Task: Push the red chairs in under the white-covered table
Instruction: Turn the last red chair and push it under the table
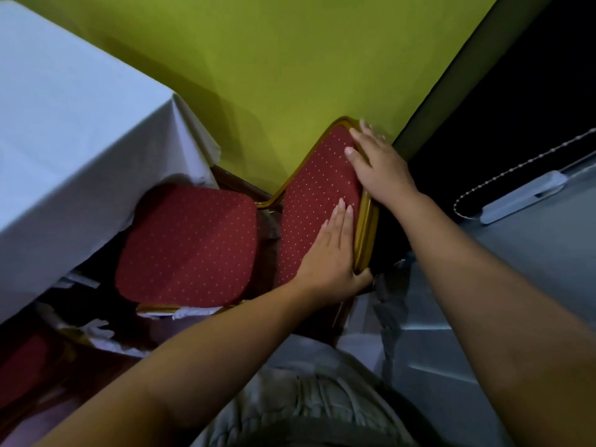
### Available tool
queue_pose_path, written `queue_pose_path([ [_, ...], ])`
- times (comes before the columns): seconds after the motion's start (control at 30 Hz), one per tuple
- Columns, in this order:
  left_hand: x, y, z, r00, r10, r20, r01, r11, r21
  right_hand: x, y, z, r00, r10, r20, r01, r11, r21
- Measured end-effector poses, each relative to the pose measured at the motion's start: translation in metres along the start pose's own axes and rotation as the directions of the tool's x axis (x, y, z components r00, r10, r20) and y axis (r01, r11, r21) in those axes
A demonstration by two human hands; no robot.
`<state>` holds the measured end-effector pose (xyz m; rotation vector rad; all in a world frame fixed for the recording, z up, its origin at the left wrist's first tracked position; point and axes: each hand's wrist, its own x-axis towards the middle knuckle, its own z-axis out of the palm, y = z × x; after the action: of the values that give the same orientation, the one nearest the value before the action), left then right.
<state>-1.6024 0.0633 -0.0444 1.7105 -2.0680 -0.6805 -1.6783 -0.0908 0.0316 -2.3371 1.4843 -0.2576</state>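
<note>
A red chair with small gold dots and a gold frame stands below me; its seat point(188, 243) reaches partly under the hanging edge of the white tablecloth point(74, 130). Its padded backrest point(317, 195) faces the table. My left hand point(332, 253) lies flat on the front of the backrest, with the thumb hooked round the lower part of the gold rim. My right hand point(377, 166) grips the top edge of the backrest, fingers over the frame. At the bottom left, part of a second red chair point(22, 366) shows in shadow.
A yellow-green wall point(290, 66) rises directly behind the chair. To the right is a dark window area with a white beaded cord point(516, 166) and a grey-white sill point(529, 195). Crumpled white wrapping point(96, 330) hangs round the chair frames.
</note>
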Motion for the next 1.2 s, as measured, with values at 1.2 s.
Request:
queue_pose_path([
  [1.2, -0.222, -0.095, -0.068, 0.972, -0.036, -0.231, 0.050, 0.997, 0.055, -0.103, -0.146, 0.094, 0.966, -0.251, -0.065, 0.255, 0.963, 0.083],
])
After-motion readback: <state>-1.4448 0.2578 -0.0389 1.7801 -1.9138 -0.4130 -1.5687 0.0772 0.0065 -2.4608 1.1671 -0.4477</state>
